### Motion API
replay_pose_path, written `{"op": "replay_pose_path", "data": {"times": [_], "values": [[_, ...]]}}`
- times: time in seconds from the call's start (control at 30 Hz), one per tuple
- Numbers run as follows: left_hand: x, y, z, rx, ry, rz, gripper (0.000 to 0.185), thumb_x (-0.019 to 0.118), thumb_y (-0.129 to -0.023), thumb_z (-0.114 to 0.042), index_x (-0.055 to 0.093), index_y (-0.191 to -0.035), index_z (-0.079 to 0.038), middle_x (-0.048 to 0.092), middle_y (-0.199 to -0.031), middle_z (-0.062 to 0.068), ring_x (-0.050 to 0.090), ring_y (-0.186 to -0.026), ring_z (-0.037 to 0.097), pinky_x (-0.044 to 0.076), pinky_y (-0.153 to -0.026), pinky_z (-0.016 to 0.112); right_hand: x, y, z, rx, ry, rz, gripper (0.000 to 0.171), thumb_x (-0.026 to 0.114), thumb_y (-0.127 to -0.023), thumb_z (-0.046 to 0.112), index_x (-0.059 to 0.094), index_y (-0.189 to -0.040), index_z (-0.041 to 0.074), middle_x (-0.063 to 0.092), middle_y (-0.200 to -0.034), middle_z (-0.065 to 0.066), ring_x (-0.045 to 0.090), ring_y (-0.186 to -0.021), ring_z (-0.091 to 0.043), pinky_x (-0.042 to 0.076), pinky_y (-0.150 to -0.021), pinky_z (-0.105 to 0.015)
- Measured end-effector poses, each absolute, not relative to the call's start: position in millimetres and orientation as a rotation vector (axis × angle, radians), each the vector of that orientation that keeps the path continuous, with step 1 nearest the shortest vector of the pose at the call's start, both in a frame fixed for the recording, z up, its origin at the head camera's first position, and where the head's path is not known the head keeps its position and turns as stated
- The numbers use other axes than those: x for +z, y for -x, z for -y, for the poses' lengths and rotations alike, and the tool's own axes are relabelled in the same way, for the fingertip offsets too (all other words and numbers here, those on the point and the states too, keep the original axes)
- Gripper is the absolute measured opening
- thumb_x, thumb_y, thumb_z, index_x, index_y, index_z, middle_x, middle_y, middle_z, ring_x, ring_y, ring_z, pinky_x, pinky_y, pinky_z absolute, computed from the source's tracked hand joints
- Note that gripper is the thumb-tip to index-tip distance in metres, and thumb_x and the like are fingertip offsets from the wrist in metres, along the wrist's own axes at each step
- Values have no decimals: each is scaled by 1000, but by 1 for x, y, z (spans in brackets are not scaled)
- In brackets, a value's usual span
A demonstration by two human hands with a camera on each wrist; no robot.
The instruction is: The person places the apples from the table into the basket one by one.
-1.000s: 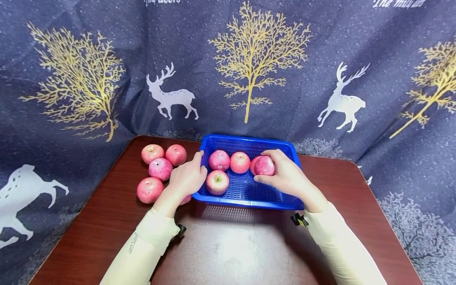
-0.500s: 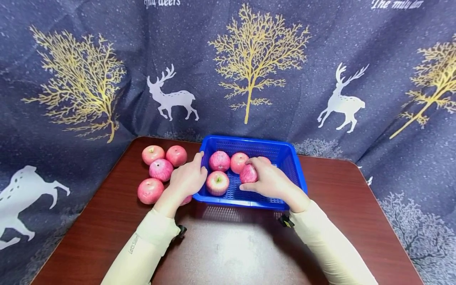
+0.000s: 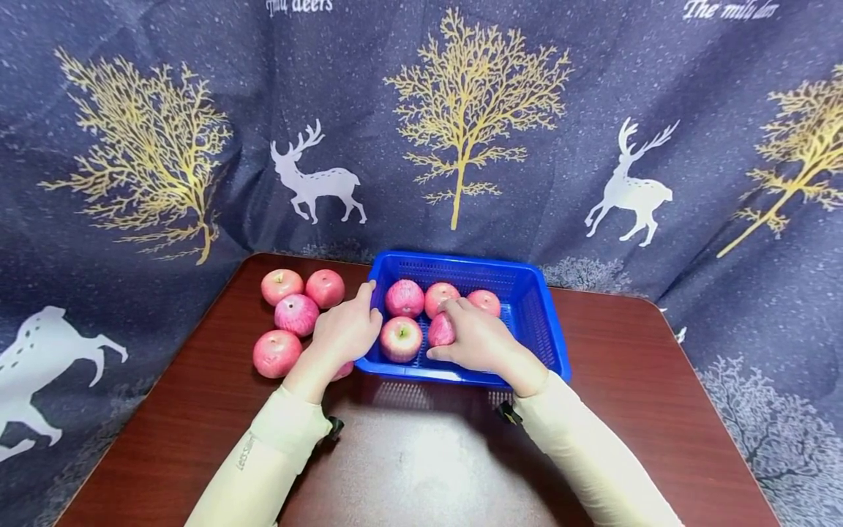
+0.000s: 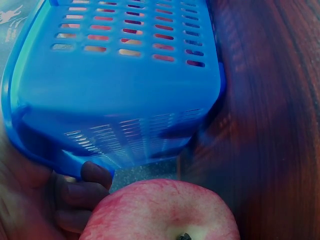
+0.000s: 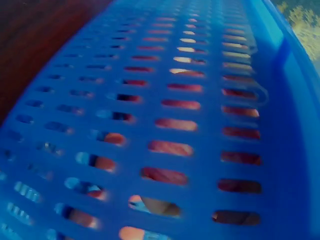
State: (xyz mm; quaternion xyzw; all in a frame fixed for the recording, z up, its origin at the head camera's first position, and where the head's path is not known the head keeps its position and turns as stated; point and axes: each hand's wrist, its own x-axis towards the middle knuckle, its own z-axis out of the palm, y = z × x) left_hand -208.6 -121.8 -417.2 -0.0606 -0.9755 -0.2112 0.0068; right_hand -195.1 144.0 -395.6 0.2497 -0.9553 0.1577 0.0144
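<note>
A blue plastic basket point(image 3: 553, 322) with slotted walls stands on the table, with several red apples inside. In the head view my right hand point(image 3: 479, 338) reaches into it and grips an apple point(image 3: 442, 331) between thumb and fingers, beside a paler apple point(image 3: 401, 339). Behind that hand sit an apple point(image 3: 485, 301) and another apple point(image 3: 440, 296), partly covered by the fingers. My left hand point(image 3: 347, 327) holds the basket's left rim; in the left wrist view its curled fingers point(image 4: 82, 192) show below the rim, near a loose apple point(image 4: 165, 212). The right wrist view shows mostly basket wall.
Left of the basket, several loose apples point(image 3: 296, 315) lie grouped on the brown table point(image 3: 632, 410). One apple point(image 3: 344, 370) is mostly hidden behind my left wrist. A dark blue cloth point(image 3: 514, 219) printed with deer and trees hangs along the table's back edge.
My right hand has carried its apple leftward and lower inside the basket, uncovering the apple at the back right. The left hand has stayed at the rim.
</note>
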Motion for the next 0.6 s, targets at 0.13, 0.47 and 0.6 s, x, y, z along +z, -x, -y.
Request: {"op": "replay_pose_path", "data": {"times": [0.13, 0.47, 0.6], "values": [[-415, 209, 122, -652, 187, 3053, 67, 51, -113, -37, 35, -173, -14, 75, -132, 24, 76, -104, 46, 61, -80, 62, -398, 198, -140, 415, -765, 3011, 73, 96, -83, 49, 63, -134, 8, 69, -125, -15, 76, -103, -37, 61, -86, -57], [-415, 208, 120, -655, 204, 3059, 68, 50, -113, -37, 34, -174, -13, 75, -133, 24, 76, -104, 45, 61, -80, 61, -406, 201, -132, 297, -692, 3110, 80, 96, -83, 51, 63, -139, 4, 69, -136, -19, 74, -115, -39, 61, -92, -57], [-416, 208, 120, -657, 194, 3058, 68, 51, -112, -36, 34, -174, -13, 75, -132, 24, 76, -103, 45, 61, -78, 61, -409, 203, -128, 260, -678, 3145, 82, 96, -83, 50, 62, -140, 2, 68, -139, -21, 73, -119, -40, 61, -95, -58]]}}
